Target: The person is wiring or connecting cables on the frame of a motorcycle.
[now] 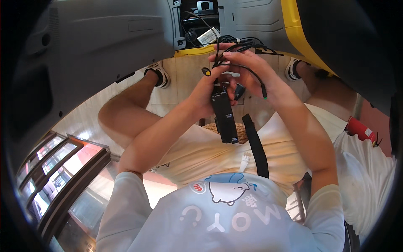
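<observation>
My left hand (206, 90) holds a long black box-shaped device (224, 115) with cables at its upper end. My right hand (254, 69) is curled among the black cables (247, 45), its upper fingers gripping them. A plug with a yellow tip (205, 71) sticks out beside my left hand, and a green-tipped cable end (264, 94) hangs over my right hand. A small dark connector (239, 92) sits between my hands. A black strap (256, 147) lies across my lap with a white cable plug (245, 161) near it.
Above is a grey and yellow housing (302, 33) with an open compartment holding cables and a silver-white box (208, 37). I sit on a woven seat (241, 132). A red extinguisher-like cylinder (360, 129) and white cloth (365, 176) are at right, a framed glass panel (63, 172) at lower left.
</observation>
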Motion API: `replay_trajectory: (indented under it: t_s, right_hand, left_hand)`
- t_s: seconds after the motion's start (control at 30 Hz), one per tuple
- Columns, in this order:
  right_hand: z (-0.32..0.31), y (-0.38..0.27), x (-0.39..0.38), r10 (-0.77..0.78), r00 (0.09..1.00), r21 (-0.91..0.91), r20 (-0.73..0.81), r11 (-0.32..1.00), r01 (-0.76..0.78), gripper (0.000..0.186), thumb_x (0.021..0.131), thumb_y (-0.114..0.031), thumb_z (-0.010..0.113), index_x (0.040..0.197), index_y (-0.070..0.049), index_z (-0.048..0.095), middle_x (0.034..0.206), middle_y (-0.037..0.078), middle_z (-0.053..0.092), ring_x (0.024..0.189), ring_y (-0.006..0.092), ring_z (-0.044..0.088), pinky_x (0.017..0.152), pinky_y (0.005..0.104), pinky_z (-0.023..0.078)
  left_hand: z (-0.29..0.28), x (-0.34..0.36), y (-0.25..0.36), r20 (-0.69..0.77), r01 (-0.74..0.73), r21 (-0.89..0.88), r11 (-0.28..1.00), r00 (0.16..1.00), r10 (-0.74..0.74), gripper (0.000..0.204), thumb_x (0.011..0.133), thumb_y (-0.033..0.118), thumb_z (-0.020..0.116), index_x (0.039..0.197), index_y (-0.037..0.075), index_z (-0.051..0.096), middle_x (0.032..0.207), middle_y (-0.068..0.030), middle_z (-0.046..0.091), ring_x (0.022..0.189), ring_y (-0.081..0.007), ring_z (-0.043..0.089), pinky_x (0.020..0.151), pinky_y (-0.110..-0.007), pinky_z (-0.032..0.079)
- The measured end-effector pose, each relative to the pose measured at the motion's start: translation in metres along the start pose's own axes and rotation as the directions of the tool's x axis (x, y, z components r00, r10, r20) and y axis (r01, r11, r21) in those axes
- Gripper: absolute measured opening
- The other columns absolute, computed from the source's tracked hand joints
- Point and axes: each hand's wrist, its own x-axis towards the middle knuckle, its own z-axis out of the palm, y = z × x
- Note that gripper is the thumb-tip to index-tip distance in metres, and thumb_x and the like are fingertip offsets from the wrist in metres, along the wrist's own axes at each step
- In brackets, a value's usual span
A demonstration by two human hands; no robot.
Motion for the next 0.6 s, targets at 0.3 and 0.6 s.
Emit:
replay_trajectory:
  t_s: [0.3,0.6]
  right_hand:
    - [-0.001,-0.006,-0.005,0.075,0.990,0.043,-0.116,0.997,-0.070,0.032,0.098,-0.028,0.054,0.117,-0.002,0.056,0.099,0.007,0.064,0.087,0.0189,0.063,0.070,0.0285,0.051]
    - [-0.010,-0.030,-0.024,-0.270,0.949,-0.082,0.161,0.955,0.285,0.035,0.098,-0.017,0.052,0.131,-0.006,0.052,0.096,0.006,0.065,0.083,0.0113,0.062,0.073,0.0236,0.049]
  left_hand:
    - [-0.007,-0.007,0.016,-0.011,-0.024,-0.128,0.991,1.000,0.022,0.055,0.090,0.058,0.052,0.065,0.009,0.055,0.053,-0.0028,0.051,0.053,-0.0189,0.053,0.061,-0.034,0.048]
    - [-0.009,-0.004,0.022,0.091,0.077,0.127,0.989,0.992,-0.089,0.059,0.097,0.059,0.037,0.068,0.010,0.053,0.050,-0.0017,0.049,0.046,-0.0152,0.048,0.052,-0.031,0.045]
